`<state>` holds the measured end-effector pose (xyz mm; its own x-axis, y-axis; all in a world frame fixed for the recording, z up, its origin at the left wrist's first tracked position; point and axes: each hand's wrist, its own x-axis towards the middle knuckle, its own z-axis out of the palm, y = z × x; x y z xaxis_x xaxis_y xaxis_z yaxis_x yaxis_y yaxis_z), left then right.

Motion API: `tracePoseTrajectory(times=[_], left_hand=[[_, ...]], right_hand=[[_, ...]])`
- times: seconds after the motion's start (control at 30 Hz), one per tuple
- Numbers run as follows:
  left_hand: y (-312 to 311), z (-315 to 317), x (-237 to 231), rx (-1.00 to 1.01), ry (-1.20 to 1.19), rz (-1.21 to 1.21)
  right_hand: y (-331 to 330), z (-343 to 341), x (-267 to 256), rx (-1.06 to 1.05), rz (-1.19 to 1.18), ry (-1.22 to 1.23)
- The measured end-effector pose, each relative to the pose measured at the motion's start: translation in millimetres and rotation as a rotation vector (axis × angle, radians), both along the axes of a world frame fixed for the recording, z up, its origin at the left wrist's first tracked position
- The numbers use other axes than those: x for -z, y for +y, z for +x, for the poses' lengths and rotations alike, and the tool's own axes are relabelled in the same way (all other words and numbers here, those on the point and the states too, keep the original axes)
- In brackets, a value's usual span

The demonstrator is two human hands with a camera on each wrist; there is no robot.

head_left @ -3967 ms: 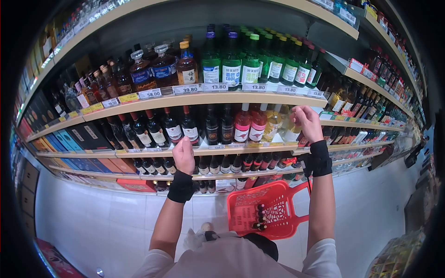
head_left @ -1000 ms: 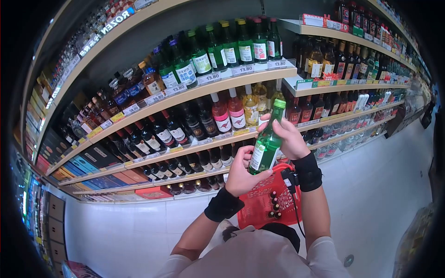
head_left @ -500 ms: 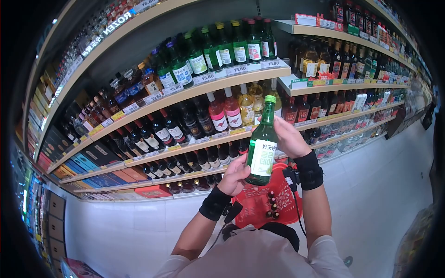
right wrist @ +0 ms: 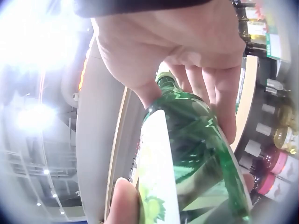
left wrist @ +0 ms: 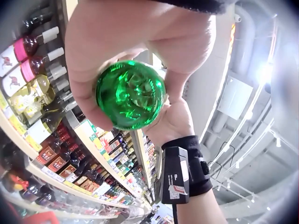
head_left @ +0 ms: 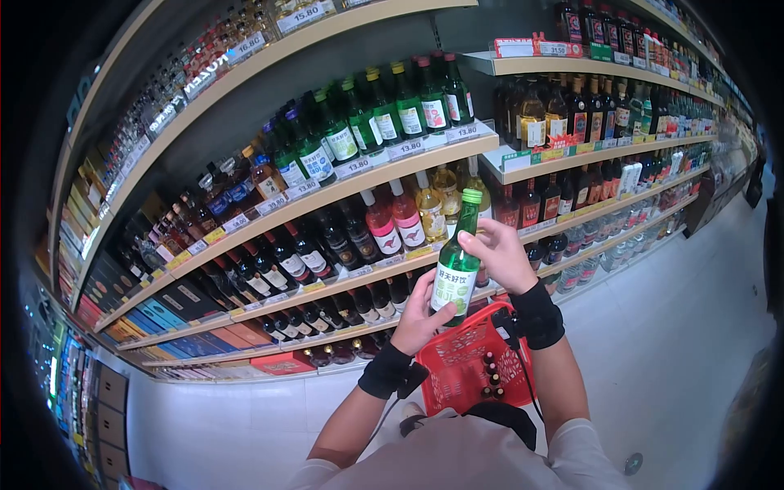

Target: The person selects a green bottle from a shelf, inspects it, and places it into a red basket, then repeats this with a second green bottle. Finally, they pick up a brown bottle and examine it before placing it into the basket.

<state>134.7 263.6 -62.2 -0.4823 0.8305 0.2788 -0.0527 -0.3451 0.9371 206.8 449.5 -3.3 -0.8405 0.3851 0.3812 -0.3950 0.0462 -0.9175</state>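
Observation:
A green glass bottle (head_left: 459, 269) with a white label and a light green cap is held in front of the shelves, tilted slightly with its neck up. My left hand (head_left: 416, 317) grips its lower part, thumb across the label's bottom edge. Higher up, my right hand (head_left: 506, 257) holds the shoulder between thumb and fingers. From the left wrist, the round bottle base (left wrist: 131, 95) shows inside the curled left hand (left wrist: 112, 37). The right wrist view has the right hand (right wrist: 173, 46) around the shoulder and the label (right wrist: 156, 172) facing left.
Below the hands a red shopping basket (head_left: 433, 371) stands on the floor with several small dark-capped bottles (head_left: 492, 377) in it. Similar green bottles (head_left: 384, 110) line the upper shelf (head_left: 425, 157). Wine bottles (head_left: 286, 257) fill the shelf beneath.
Four seconds ago the hands were apart, without this bottle. Since one second ago the bottle has turned, bringing its label toward the head camera. The right hand's fingers have shifted on it.

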Motion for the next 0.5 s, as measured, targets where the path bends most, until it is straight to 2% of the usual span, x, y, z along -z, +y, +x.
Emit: tracePoseTrajectory(times=[0.07,0.1,0.2,0.23,0.33,0.37,0.47,0.5], left_hand=[[2.0,-0.3,1.3,-0.076,0.085,-0.028],[1.2,2.2,-1.0,-0.071,0.039,-0.005],[-7.6,1.7,-11.1,0.235,-0.325,0.088],[-4.4,6.0,-11.7,0.206,-0.358,0.128],[-2.7,5.2,-8.7,0.277,-0.416,0.175],[-3.3,2.9,-0.3,0.259,-0.403,0.131],[-10.1,-0.2,9.9,0.461,-0.603,0.135],[-11.3,-0.1,13.3,0.475,-0.661,0.114]], right_hand=[[-4.1,1.9,-1.2,0.041,0.035,-0.022],[-4.7,2.4,-2.3,0.059,0.056,-0.031],[7.5,9.3,-2.1,-0.107,-0.143,-0.109],[9.0,7.6,0.4,-0.134,-0.153,-0.091],[6.3,5.9,2.9,-0.133,-0.087,-0.034],[5.4,4.4,5.8,-0.152,-0.082,-0.031],[5.3,-3.2,15.8,-0.206,-0.060,-0.022],[-1.4,3.9,6.0,-0.301,-0.208,-0.040]])
